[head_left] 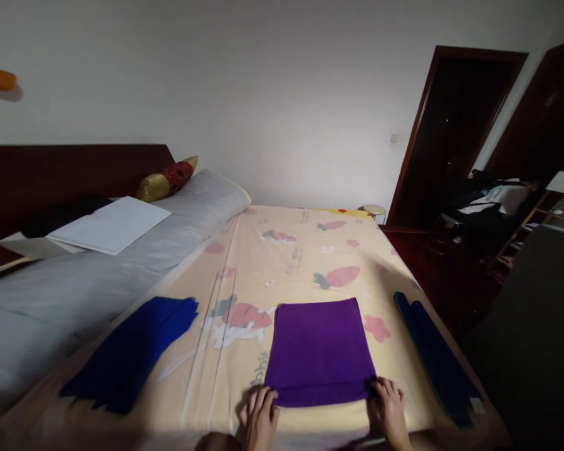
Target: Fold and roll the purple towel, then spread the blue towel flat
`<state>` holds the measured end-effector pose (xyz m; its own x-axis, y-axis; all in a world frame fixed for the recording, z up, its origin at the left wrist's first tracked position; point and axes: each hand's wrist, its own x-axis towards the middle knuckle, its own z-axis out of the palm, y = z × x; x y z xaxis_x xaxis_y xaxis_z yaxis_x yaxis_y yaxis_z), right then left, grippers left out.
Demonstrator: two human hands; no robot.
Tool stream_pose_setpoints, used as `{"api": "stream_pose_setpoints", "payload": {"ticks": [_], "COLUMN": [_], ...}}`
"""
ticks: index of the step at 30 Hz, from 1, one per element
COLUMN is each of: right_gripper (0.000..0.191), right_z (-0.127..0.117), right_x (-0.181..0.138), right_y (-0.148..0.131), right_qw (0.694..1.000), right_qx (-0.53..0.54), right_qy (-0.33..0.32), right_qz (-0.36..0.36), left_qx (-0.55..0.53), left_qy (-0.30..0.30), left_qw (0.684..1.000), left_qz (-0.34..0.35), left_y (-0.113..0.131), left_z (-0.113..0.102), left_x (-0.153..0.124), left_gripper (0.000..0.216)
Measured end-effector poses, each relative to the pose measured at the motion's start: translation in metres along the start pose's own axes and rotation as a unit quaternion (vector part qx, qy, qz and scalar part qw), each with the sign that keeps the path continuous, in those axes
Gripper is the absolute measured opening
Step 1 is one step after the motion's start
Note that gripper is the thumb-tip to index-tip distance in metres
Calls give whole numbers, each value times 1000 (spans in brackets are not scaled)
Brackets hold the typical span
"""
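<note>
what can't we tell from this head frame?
- Left hand and right hand: wrists cut off by the bottom edge.
- Grip on the purple cloth: whether they pinch or just press the near edge, unclear.
- Dark cloth at right: colour lost in shadow.
- Doorway: interior too dark.

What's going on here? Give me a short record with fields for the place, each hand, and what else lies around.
Place: bed with a carrot-print sheet
Left hand: on the near left corner of a folded purple cloth
Right hand: on its near right corner
Left of it: blue cloth
Right of it: dark blue cloth along the bed's edge
Far left: white paper, bolster pillow
</note>
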<state>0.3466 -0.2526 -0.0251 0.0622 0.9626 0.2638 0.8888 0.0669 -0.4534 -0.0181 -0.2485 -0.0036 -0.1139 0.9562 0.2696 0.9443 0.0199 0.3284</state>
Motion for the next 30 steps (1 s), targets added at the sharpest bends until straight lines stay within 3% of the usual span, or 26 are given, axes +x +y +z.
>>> {"api": "stream_pose_setpoints", "payload": {"ticks": [6,11,15,18,21,23,27,30], "right_gripper": [18,22,35,39,46,51,57,55], "right_z": [-25,-16,-1,15,38,54,71,60], "right_x": [28,28,21,13,5,1,3,6], "right_y": [-4,4,3,-8,-37,-67,-112,-96], "right_qw": [995,995,995,989,994,998,982,981], "right_qx": [32,16,-24,-72,-64,-27,17,-3], "right_qy": [-97,-92,-44,44,74,28,-28,-30], "right_qz": [6,33,81,119,46,-54,-185,-192], "left_qx": [-41,-43,-16,32,91,79,-2,13], "left_qy": [-48,-125,-79,-45,19,17,-79,-74], "left_qw": [998,990,994,992,984,993,985,986], "left_qz": [5,-42,-74,-115,-151,-85,155,148], "left_y": [-3,-7,-11,-11,8,31,71,62], "left_z": [-30,-39,-31,-23,-9,5,33,35], "left_x": [19,27,28,30,29,26,13,4], "left_gripper": [22,18,20,27,34,44,62,57]}}
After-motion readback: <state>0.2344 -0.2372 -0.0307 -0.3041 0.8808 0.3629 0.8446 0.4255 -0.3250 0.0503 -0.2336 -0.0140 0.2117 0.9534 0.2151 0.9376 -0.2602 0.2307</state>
